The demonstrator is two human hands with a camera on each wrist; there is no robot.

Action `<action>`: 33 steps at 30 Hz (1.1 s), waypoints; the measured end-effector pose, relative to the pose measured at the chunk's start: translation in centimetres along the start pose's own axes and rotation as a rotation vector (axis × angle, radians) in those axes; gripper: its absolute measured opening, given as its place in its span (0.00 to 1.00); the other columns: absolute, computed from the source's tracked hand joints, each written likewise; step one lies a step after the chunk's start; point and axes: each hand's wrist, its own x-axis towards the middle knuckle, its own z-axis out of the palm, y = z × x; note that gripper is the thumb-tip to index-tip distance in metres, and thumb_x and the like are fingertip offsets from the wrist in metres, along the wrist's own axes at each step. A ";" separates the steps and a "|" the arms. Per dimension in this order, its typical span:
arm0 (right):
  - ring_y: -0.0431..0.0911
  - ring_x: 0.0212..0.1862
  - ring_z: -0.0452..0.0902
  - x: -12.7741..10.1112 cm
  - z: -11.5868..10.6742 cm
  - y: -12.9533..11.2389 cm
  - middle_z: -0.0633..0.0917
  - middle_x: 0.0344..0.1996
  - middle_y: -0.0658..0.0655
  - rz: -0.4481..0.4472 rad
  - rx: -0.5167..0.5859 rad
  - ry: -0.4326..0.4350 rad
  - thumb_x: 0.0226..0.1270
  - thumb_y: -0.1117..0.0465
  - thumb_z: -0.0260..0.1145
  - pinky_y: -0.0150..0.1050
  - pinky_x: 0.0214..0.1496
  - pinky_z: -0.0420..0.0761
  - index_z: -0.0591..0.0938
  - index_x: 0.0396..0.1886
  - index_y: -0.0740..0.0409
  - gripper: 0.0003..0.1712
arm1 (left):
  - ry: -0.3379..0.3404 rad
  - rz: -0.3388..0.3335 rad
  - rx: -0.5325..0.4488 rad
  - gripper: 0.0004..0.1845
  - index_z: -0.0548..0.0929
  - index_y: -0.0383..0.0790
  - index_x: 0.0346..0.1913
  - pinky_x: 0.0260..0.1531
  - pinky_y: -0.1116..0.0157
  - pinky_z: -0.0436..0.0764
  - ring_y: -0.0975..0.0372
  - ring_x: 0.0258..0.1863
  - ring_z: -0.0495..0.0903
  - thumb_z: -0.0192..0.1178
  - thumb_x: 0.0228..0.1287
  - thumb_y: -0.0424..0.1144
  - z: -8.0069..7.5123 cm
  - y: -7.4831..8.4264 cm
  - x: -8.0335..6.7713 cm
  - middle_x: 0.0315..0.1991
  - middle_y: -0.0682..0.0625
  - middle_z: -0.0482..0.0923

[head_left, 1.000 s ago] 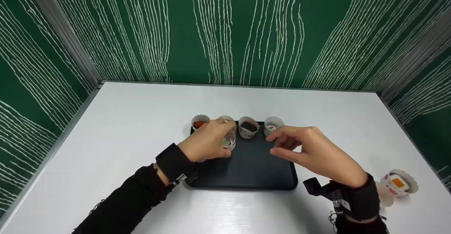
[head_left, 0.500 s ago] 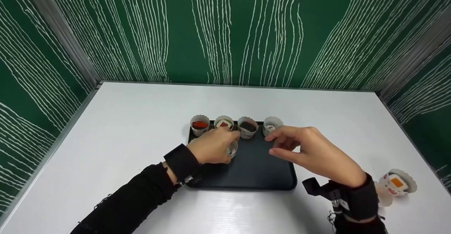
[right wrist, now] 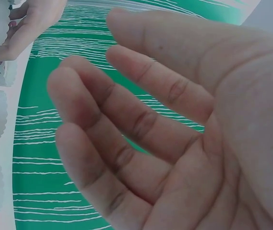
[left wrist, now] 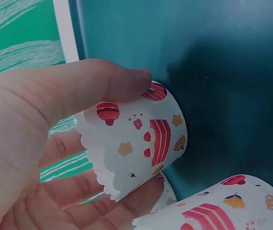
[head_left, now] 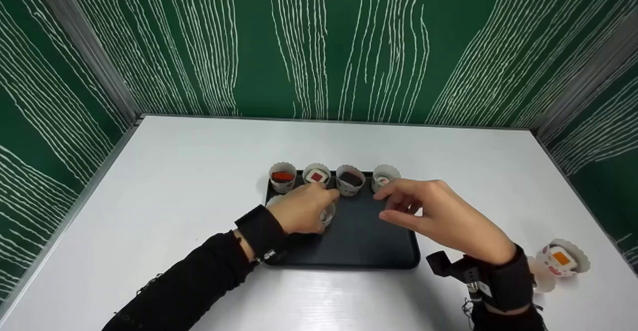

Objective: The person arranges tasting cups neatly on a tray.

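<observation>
Here's the patterned paper cup [left wrist: 136, 132], over the left half of the tray [head_left: 361, 239] mid-desk [head_left: 214, 171], contact w/ tray unclear, & L hand [head_left: 304, 207] has it pinched btwn thumb & fingers. R hand [head_left: 428, 209] hangs nr the tray's R edge, fingers loosely bent, nothing in it. Along the tray's far edge, L to R: red-filled cup [head_left: 282, 177] at the corner, white-and-red cup [head_left: 316, 175], dark-filled cup [head_left: 350, 179], pale-filled cup [head_left: 385, 175]; orange-topped cup [head_left: 563, 258] nr the desk's R edge.
</observation>
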 end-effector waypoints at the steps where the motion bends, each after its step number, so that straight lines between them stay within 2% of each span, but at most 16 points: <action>1: 0.34 0.38 0.84 0.0 0.0 0.0 0.89 0.35 0.40 -0.001 -0.002 0.001 0.74 0.56 0.74 0.33 0.43 0.84 0.88 0.54 0.46 0.12 | -0.001 0.000 -0.005 0.23 0.84 0.37 0.53 0.38 0.60 0.87 0.54 0.40 0.88 0.75 0.51 0.26 0.1 0.0 0.0 0.41 0.43 0.87; 14: 0.34 0.39 0.84 0.0 0.0 0.1 0.89 0.36 0.41 0.016 0.000 -0.010 0.75 0.57 0.74 0.33 0.43 0.84 0.88 0.55 0.46 0.13 | 0.005 0.027 -0.024 0.19 0.85 0.37 0.48 0.42 0.57 0.88 0.53 0.39 0.89 0.74 0.52 0.27 0.4 -0.4 0.3 0.39 0.45 0.88; 23: 0.34 0.39 0.84 -0.1 0.0 0.1 0.89 0.36 0.42 0.016 0.019 -0.017 0.75 0.55 0.73 0.33 0.42 0.84 0.88 0.55 0.47 0.12 | 0.002 0.020 -0.026 0.19 0.85 0.38 0.48 0.41 0.58 0.88 0.54 0.38 0.89 0.74 0.52 0.26 0.3 -0.5 0.4 0.38 0.45 0.88; 33: 0.34 0.40 0.85 0.0 0.0 0.1 0.89 0.36 0.40 0.050 0.007 -0.022 0.75 0.54 0.73 0.33 0.44 0.83 0.87 0.56 0.45 0.13 | -0.008 0.006 -0.006 0.23 0.84 0.37 0.52 0.39 0.59 0.86 0.55 0.38 0.87 0.75 0.50 0.27 0.2 -0.5 0.1 0.39 0.43 0.87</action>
